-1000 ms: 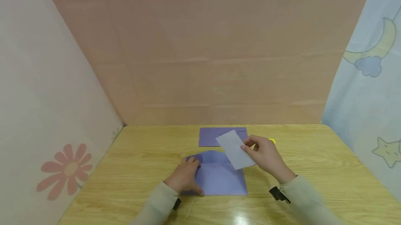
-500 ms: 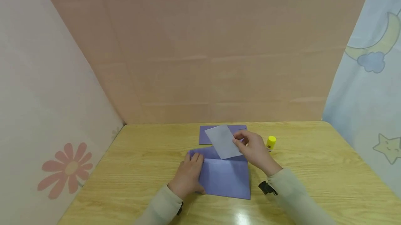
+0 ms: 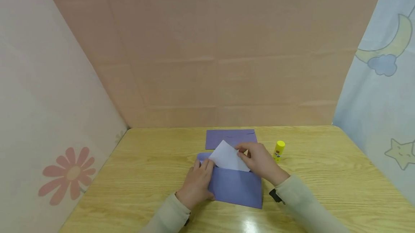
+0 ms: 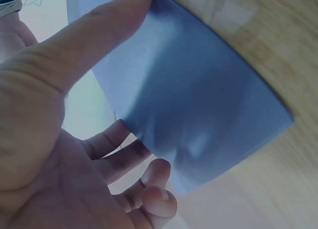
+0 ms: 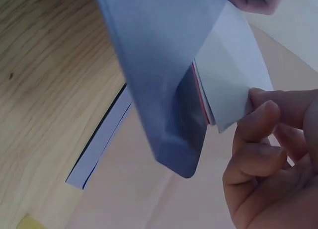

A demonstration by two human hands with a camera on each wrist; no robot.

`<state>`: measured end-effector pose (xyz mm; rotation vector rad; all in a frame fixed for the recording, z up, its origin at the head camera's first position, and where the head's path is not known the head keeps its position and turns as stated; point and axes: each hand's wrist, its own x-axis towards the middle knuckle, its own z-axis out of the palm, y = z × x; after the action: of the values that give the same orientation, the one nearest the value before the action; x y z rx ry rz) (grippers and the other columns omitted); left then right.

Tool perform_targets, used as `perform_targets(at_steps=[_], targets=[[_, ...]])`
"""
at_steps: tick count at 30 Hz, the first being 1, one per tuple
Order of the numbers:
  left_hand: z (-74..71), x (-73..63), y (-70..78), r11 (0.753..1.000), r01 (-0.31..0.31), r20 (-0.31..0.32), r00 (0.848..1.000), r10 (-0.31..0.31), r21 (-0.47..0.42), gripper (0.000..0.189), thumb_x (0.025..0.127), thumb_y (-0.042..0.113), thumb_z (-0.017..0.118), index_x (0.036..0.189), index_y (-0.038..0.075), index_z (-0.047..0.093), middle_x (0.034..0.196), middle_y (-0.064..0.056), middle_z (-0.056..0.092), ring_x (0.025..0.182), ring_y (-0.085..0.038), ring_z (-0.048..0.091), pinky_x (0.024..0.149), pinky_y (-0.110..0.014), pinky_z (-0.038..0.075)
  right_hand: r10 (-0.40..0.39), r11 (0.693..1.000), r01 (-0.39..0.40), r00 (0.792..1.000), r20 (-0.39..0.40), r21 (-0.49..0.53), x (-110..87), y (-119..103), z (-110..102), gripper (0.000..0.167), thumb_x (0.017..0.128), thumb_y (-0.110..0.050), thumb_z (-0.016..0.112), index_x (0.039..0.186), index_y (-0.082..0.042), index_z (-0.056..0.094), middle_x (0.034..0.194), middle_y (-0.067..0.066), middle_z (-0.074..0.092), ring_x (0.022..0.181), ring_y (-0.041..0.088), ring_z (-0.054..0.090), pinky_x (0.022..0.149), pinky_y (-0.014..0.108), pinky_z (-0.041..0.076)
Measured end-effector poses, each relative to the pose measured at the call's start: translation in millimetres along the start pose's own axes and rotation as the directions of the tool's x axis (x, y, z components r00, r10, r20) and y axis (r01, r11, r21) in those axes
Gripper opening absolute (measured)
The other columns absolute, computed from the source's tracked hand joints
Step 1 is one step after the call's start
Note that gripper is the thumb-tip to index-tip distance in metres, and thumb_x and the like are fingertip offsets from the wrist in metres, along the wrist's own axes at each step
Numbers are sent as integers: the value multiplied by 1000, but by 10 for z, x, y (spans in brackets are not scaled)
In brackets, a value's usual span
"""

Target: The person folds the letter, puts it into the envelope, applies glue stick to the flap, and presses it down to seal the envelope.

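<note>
A purple envelope (image 3: 238, 189) is tilted above the table with its flap up. My left hand (image 3: 196, 184) grips its left end; in the left wrist view the thumb lies across the envelope (image 4: 198, 95) and the fingers are behind it. My right hand (image 3: 262, 159) pinches a white sheet of paper (image 3: 226, 156) by its right edge, thumb against fingers. The paper's lower part is hidden behind the envelope's front, inside the mouth. The right wrist view shows the paper (image 5: 223, 82) as layered, with a thin red edge beside it at the opening.
A second purple envelope (image 3: 215, 140) lies flat on the wooden table (image 3: 155, 153) behind the hands. A yellow glue stick (image 3: 279, 150) stands to the right of my right hand. A plain brown backdrop (image 3: 210, 63) rises at the table's far edge.
My right hand has brought the paper left and down, from above the envelope into its mouth. The left hand has lifted and tilted the envelope, shifting slightly right.
</note>
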<state>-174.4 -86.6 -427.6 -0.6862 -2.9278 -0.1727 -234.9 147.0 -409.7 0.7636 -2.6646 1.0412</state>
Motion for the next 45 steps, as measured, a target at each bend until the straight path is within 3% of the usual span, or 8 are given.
perform_targets(at_steps=[5, 10, 13, 17, 23, 29, 36, 45], targets=[[-9, -7, 29, 1000, 19, -2, 1000, -19, 16, 100, 45, 40, 102, 123, 7, 49, 118, -10, 52, 97, -24, 47, 71, -34, 50, -19, 994, 17, 1000, -19, -106, -6, -28, 18, 17, 91, -6, 71, 107, -7, 76, 94, 4, 74, 58, 3, 50, 55, 23, 46], [-3, -11, 49, 999, 17, -34, 999, -16, 34, 100, 43, 40, 102, 122, 7, 52, 118, -15, 49, 101, -27, 48, 70, -36, 51, -49, 987, 44, 998, -28, -156, -12, -40, 63, 18, 88, -2, 73, 104, -7, 78, 96, 4, 75, 75, 14, 66, 65, 29, 55], [-2, -8, 56, 999, 18, -38, 999, -16, 49, 100, 43, 41, 102, 123, 8, 51, 117, -15, 49, 101, -27, 48, 69, -35, 51, -82, 981, 81, 997, 3, -174, -7, -63, 112, 16, 87, -3, 74, 101, -10, 79, 92, 2, 74, 81, 16, 68, 68, 30, 55], [-1, -3, 67, 998, 10, -54, 999, -7, 65, 99, 43, 41, 102, 120, 9, 50, 115, -15, 49, 98, -26, 48, 66, -34, 50, -111, 975, 120, 992, 57, -189, 5, -98, 189, 13, 87, -4, 74, 95, -13, 79, 85, -2, 72, 75, 10, 64, 63, 27, 51], [-25, 13, 103, 998, 7, -49, 999, -3, 69, 95, 44, 40, 102, 116, 9, 48, 115, -14, 47, 94, -25, 47, 66, -32, 48, -130, 981, 149, 980, 150, -125, -5, -139, 279, 15, 89, 2, 69, 94, -7, 79, 90, 3, 75, 81, 16, 69, 67, 29, 55], [-25, 29, 107, 997, 17, -29, 999, -15, 77, 93, 46, 42, 101, 115, 10, 48, 113, -13, 46, 92, -24, 45, 65, -32, 47, -70, 995, 81, 981, 179, -53, -30, -166, 317, 16, 90, 1, 65, 94, -6, 79, 92, 4, 75, 84, 16, 69, 69, 29, 55], [32, 36, 83, 997, 13, -41, 999, -10, 71, 95, 47, 43, 101, 119, 10, 48, 115, -13, 46, 94, -24, 46, 67, -33, 49, 24, 999, -17, 971, 238, -31, -37, -195, 320, 9, 87, -12, 76, 95, -11, 77, 88, -4, 72, 80, 12, 65, 70, 31, 54], [2, 31, 100, 999, 19, -35, 999, -18, 50, 95, 46, 41, 101, 120, 11, 51, 119, -13, 48, 95, -25, 49, 67, -33, 49, 51, 996, -69, 954, 296, 51, -29, -155, 309, 13, 86, -10, 78, 99, -11, 76, 86, -6, 68, 76, 9, 63, 64, 29, 51]])
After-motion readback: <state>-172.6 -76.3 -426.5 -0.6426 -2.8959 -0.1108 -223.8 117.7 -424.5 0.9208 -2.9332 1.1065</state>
